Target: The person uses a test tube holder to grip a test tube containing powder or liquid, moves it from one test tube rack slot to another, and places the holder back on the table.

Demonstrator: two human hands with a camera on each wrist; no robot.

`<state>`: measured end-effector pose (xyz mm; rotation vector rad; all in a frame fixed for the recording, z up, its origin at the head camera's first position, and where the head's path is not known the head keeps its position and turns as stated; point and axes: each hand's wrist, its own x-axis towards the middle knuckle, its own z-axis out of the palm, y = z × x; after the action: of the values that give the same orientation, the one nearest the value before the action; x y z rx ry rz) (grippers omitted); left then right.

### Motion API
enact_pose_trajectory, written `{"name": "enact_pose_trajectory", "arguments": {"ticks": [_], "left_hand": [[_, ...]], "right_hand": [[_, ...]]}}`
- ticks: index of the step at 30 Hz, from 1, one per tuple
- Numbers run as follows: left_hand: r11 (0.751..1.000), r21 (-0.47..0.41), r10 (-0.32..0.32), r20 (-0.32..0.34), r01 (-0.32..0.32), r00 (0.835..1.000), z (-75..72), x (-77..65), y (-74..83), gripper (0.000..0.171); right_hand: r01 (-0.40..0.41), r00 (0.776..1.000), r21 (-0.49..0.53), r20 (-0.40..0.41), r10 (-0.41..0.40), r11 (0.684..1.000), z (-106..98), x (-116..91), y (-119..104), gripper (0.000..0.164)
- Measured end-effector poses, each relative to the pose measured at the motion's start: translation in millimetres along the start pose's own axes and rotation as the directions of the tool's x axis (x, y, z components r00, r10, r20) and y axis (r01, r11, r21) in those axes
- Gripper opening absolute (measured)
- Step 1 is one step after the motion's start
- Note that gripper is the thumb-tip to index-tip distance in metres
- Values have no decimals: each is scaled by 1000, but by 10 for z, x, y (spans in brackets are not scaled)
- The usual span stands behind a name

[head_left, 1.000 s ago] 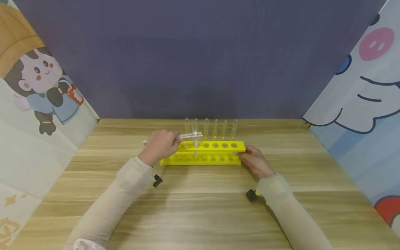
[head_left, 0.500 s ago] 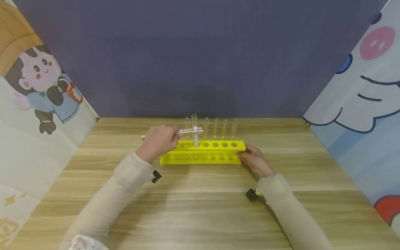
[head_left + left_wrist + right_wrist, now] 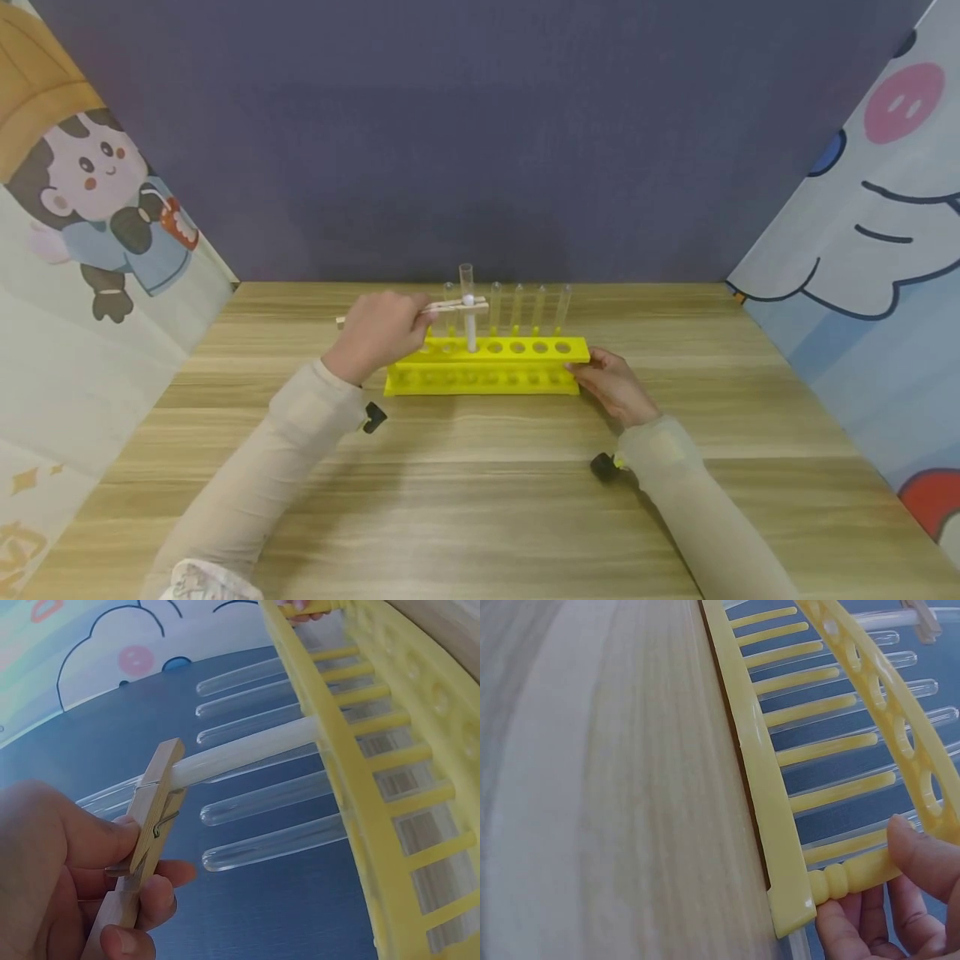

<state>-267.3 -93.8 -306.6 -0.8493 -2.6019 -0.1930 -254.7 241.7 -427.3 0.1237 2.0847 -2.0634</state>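
Note:
My left hand point(image 3: 381, 332) grips a wooden test tube clamp point(image 3: 154, 802), thumb on one side and fingers curled on the other. The clamp's jaws are closed around a glass test tube point(image 3: 247, 754) with white contents in its lower part. That tube stands upright, its bottom end right at a hole in the top plate of the yellow test tube rack point(image 3: 487, 389). At the rack's right end, my right hand point(image 3: 613, 387) holds the end post point(image 3: 870, 871) between thumb and curled fingers.
Several clear test tubes point(image 3: 517, 307) stand upside down on pegs point(image 3: 832, 750) along the rack's back. A dark panel point(image 3: 480, 142) rises behind the wooden table point(image 3: 495, 500), and printed side walls point(image 3: 847, 250) flank it.
My left hand has risen with the clamp and the white-filled tube, whose lower end has come up through the rack to its top plate. The right hand and rack stay put.

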Motion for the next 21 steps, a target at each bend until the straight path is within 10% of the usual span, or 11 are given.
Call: {"name": "enact_pose_trajectory", "arguments": {"ticks": [21], "left_hand": [[1000,0,-3,-24,3,1000,-65,59,49,36]], "right_hand": [[27,1000,10,0,-27,1000,2,38,28,26]]}}
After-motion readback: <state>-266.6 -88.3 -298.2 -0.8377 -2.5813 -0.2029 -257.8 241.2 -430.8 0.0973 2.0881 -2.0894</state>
